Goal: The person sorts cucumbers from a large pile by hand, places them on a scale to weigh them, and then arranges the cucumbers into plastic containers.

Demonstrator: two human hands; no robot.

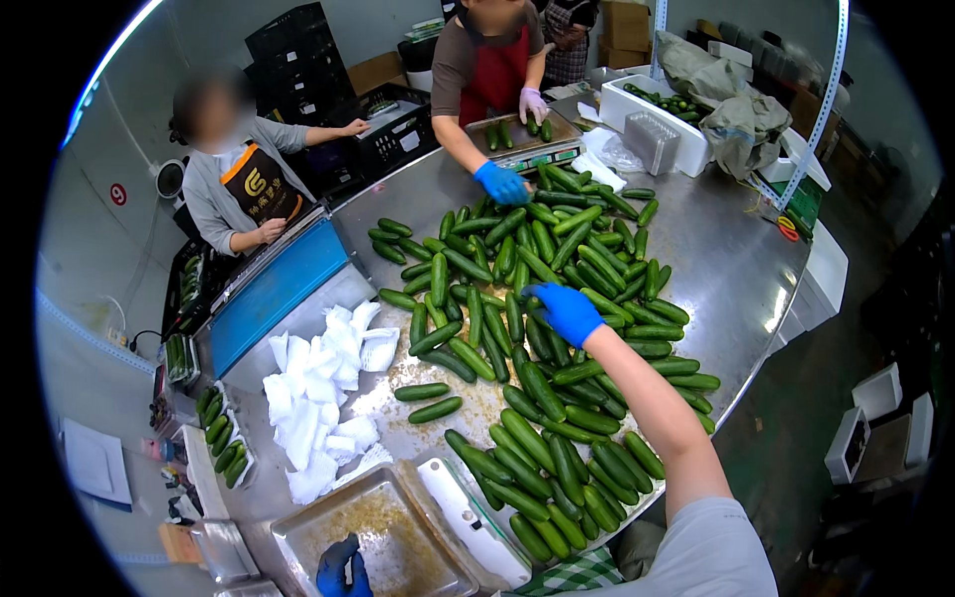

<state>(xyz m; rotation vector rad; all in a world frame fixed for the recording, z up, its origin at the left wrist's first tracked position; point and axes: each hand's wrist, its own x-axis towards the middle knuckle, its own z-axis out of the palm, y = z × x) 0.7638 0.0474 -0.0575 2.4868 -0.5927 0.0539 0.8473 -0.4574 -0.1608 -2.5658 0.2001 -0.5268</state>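
My right hand (568,313), in a blue glove, reaches across a large pile of green cucumbers (542,392) on a steel table. Its fingertips touch the pile's middle; whether they grip a cucumber is hidden. Low in the picture, my left hand (345,573), also gloved in blue, hovers over a shallow metal tray (406,556). Thumb and fingers are curved apart there with nothing between them. The tray rests on a weighing scale (474,515). Two loose cucumbers (435,410) lie apart at the pile's left side.
White foam net sleeves (321,403) are heaped left of the pile. Packed cucumbers (221,436) sit at the left edge. Across the table a co-worker's gloved hand (501,183) touches cucumbers beside another scale (533,153). Another person stands behind a blue-topped machine (280,295). Orange-handled scissors (786,227) lie right.
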